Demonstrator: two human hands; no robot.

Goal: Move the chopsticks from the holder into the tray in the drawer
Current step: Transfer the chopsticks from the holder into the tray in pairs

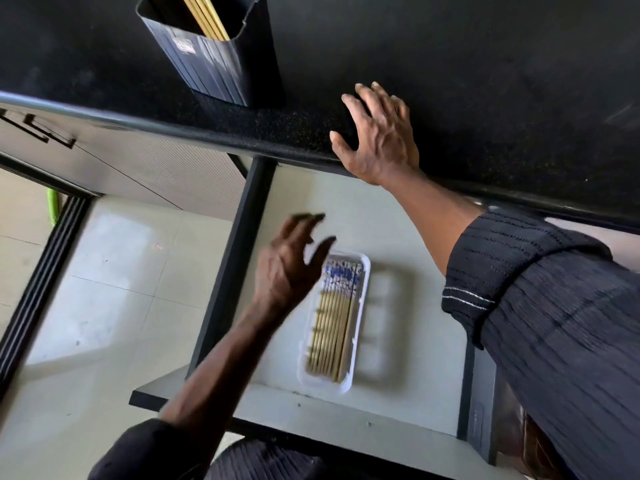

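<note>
Head view showed our left hand [291, 261] empty, fingers spread, blurred over the far end of the white tray [360, 327] in the open drawer [408, 403]. Our right hand [379, 133] lay flat, fingers splayed, on the near edge of the black worktop [485, 81], holding nothing. A row of chopsticks [334, 323] lay side by side in the left compartment of the tray; the other chopsticks in the holder [207, 15] stood at the far left of the worktop, inside the dark holder [214, 64]. We judged ourselves between loads: the next move called for a reach up and left to the holder, pinching another bunch.
</note>
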